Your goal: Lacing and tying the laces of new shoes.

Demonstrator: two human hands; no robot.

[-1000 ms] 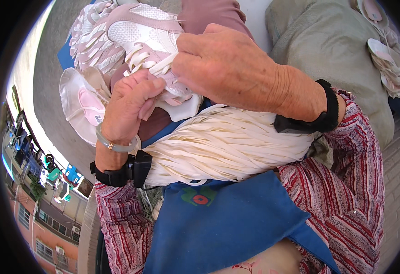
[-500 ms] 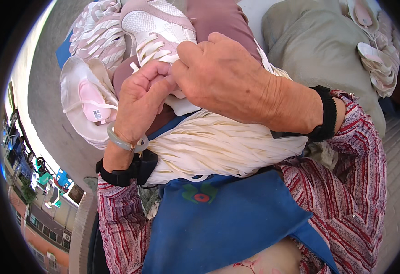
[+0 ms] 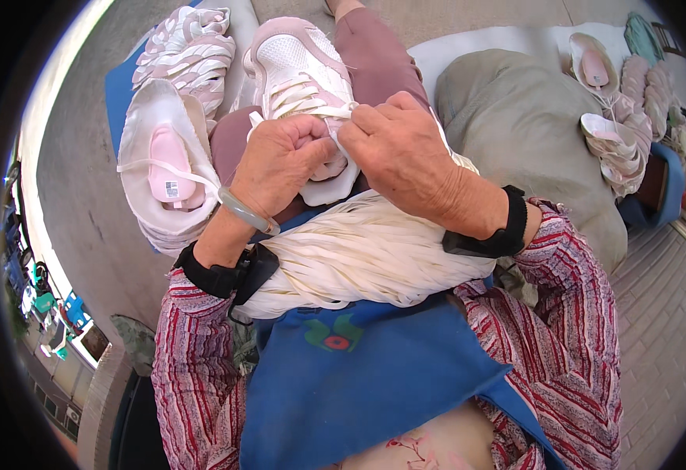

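A white and pink sneaker (image 3: 294, 56) rests toe-away across my lap, a cream shoelace (image 3: 300, 98) crossing its front. My left hand (image 3: 287, 157) is closed at the left of its opening, thumb and fingers gripping the upper near the tongue; the fingertips are partly hidden. Facing it, my right hand (image 3: 406, 153) pinches the lace at the sneaker's right side, fingers curled in. Just below both wrists, a thick bundle of loose cream laces (image 3: 351, 251) lies over a blue apron (image 3: 374, 376).
At left sits another pale shoe (image 3: 167, 149) with a pink insole, a stack of shoe uppers (image 3: 186, 59) behind it. A grey-green cloth-covered bulk (image 3: 515, 125) is at my right. Beyond it are more shoes (image 3: 621, 149) and a blue container (image 3: 660, 188).
My right hand has lowered and turned, drawing slightly apart from the left. The view has shifted, showing more of the sneaker and the ground beyond.
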